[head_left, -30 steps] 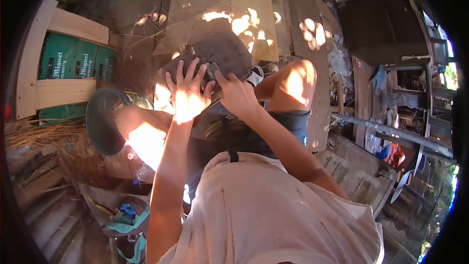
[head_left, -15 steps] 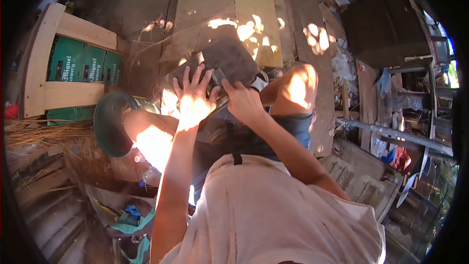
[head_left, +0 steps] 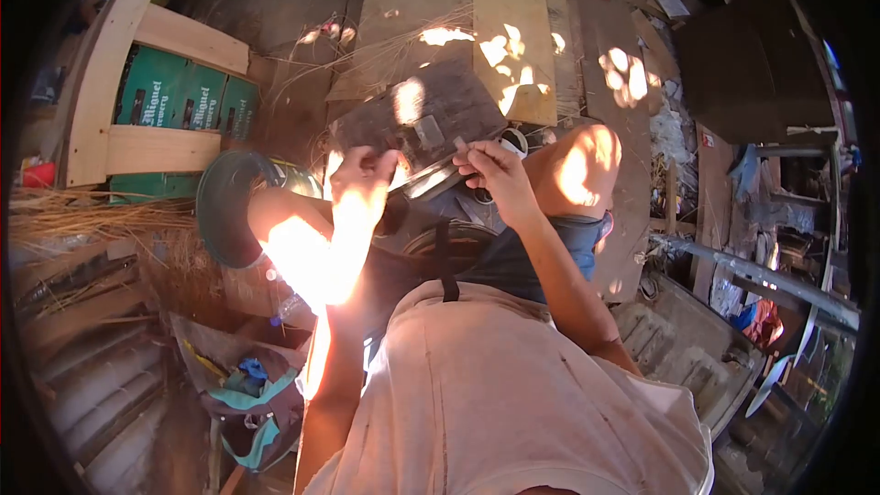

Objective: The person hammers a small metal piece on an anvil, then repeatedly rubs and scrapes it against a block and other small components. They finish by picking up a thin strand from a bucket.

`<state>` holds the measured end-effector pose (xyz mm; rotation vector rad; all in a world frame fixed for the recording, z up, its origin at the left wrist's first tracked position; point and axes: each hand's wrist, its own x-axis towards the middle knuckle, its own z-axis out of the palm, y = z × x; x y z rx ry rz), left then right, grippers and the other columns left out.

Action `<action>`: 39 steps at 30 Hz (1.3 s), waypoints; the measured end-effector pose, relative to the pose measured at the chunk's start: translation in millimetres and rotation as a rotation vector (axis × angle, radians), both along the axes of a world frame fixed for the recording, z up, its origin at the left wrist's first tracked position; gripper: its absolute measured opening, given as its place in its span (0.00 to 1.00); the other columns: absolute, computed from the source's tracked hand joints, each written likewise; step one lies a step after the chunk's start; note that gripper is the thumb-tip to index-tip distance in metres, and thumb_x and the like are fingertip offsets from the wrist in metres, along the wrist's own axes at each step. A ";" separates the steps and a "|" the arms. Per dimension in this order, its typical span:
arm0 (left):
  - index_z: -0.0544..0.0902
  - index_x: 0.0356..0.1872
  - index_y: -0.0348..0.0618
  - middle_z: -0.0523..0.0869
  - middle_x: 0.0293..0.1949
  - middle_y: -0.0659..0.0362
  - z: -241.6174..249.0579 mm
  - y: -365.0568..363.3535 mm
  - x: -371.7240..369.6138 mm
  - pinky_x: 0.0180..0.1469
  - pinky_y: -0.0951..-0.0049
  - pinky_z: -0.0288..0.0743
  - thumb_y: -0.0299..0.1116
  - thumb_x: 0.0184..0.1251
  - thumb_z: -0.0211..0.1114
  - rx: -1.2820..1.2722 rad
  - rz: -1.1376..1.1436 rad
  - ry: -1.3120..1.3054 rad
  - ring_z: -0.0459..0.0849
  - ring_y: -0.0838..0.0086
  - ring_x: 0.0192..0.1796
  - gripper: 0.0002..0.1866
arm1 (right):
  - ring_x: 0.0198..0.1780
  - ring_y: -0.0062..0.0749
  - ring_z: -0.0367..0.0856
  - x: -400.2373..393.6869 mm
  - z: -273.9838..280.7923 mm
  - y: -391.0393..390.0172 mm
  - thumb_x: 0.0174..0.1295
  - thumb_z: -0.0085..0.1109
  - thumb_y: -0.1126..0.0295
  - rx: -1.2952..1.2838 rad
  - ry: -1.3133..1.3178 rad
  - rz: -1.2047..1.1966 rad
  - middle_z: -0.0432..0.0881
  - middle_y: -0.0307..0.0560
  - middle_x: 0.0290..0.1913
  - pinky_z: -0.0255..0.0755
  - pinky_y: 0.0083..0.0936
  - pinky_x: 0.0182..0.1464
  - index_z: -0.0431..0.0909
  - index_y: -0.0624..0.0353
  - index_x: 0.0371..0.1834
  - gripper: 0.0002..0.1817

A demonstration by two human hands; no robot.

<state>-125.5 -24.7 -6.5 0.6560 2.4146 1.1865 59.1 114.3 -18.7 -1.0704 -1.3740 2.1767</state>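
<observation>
Between my knees lies a dark, worn wooden board (head_left: 449,96), tilted toward me. A small flat grey piece (head_left: 428,133) rests on its near half, touched by neither hand. My left hand (head_left: 362,179) is at the board's near left edge with its fingers curled in; whether something is inside them is hidden. On the other side, my right hand (head_left: 495,172) is closed in a pinch at the near right edge. A small thin light piece (head_left: 460,143) sticks out of its fingertips. Below the board, between the hands, are pale and metallic-looking edges that I cannot make out.
Green printed boxes (head_left: 188,96) stand behind a wooden frame (head_left: 165,148) on the left. A dark green round container (head_left: 229,211) is by my left knee. A grey and teal bag (head_left: 261,403) lies lower left. Thin strips (head_left: 101,211) are heaped on the left.
My left hand has lifted off the board and curled its fingers. My right hand has drawn away to the right, leaving the flat grey piece uncovered. The view has shifted slightly.
</observation>
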 end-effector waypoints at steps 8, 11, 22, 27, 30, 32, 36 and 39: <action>0.84 0.49 0.40 0.91 0.41 0.51 -19.8 18.9 5.8 0.51 0.62 0.81 0.38 0.59 0.72 -0.222 0.018 0.080 0.90 0.60 0.45 0.19 | 0.36 0.13 0.75 -8.7 -7.0 -18.1 0.73 0.57 0.69 0.015 0.077 0.058 0.82 0.32 0.36 0.69 0.12 0.37 0.83 0.61 0.48 0.10; 0.85 0.47 0.37 0.91 0.39 0.50 -24.5 23.0 5.7 0.50 0.63 0.82 0.33 0.59 0.70 -0.272 -0.009 0.113 0.90 0.61 0.43 0.16 | 0.34 0.15 0.76 -14.9 -13.4 -18.6 0.72 0.57 0.73 -0.041 0.264 0.064 0.82 0.35 0.35 0.70 0.14 0.35 0.83 0.63 0.47 0.07; 0.85 0.47 0.36 0.89 0.36 0.56 -1.5 -0.8 2.9 0.43 0.72 0.80 0.29 0.62 0.71 0.083 -0.083 -0.301 0.87 0.72 0.38 0.13 | 0.33 0.18 0.81 -30.0 23.1 -18.0 0.70 0.61 0.74 -0.030 0.177 0.035 0.83 0.38 0.33 0.77 0.17 0.35 0.82 0.64 0.46 0.06; 0.84 0.50 0.36 0.88 0.37 0.58 65.6 -23.1 17.4 0.39 0.80 0.79 0.22 0.70 0.65 0.623 -0.027 -0.774 0.85 0.79 0.36 0.10 | 0.31 0.17 0.81 -38.2 81.3 -25.6 0.69 0.61 0.74 0.032 0.279 0.102 0.84 0.39 0.34 0.77 0.16 0.35 0.83 0.65 0.47 0.07; 0.84 0.52 0.37 0.89 0.40 0.58 99.4 -30.7 17.5 0.42 0.79 0.82 0.24 0.69 0.68 0.630 -0.047 -0.716 0.87 0.78 0.40 0.13 | 0.31 0.17 0.81 -48.6 118.8 -34.1 0.69 0.61 0.75 0.074 0.301 0.122 0.85 0.40 0.34 0.77 0.16 0.35 0.83 0.66 0.48 0.09; 0.83 0.52 0.34 0.89 0.43 0.56 118.0 -37.4 16.3 0.43 0.75 0.84 0.21 0.69 0.65 0.733 -0.065 -0.669 0.88 0.74 0.43 0.12 | 0.32 0.17 0.82 -56.6 132.4 -39.1 0.69 0.61 0.76 0.093 0.321 0.142 0.85 0.41 0.35 0.78 0.16 0.36 0.83 0.67 0.50 0.09; 0.83 0.53 0.33 0.89 0.47 0.55 136.5 -51.2 5.9 0.43 0.74 0.86 0.22 0.70 0.65 0.950 -0.158 -0.641 0.88 0.75 0.44 0.12 | 0.36 0.18 0.83 -70.6 154.4 -43.7 0.70 0.60 0.76 0.082 0.358 0.207 0.86 0.42 0.39 0.79 0.18 0.38 0.82 0.68 0.52 0.11; 0.83 0.53 0.32 0.89 0.45 0.54 148.6 -56.1 0.2 0.43 0.73 0.86 0.22 0.71 0.64 0.897 -0.120 -0.592 0.88 0.75 0.42 0.12 | 0.37 0.18 0.83 -81.6 167.3 -48.9 0.70 0.59 0.78 0.109 0.422 0.225 0.86 0.41 0.40 0.79 0.19 0.38 0.82 0.68 0.52 0.10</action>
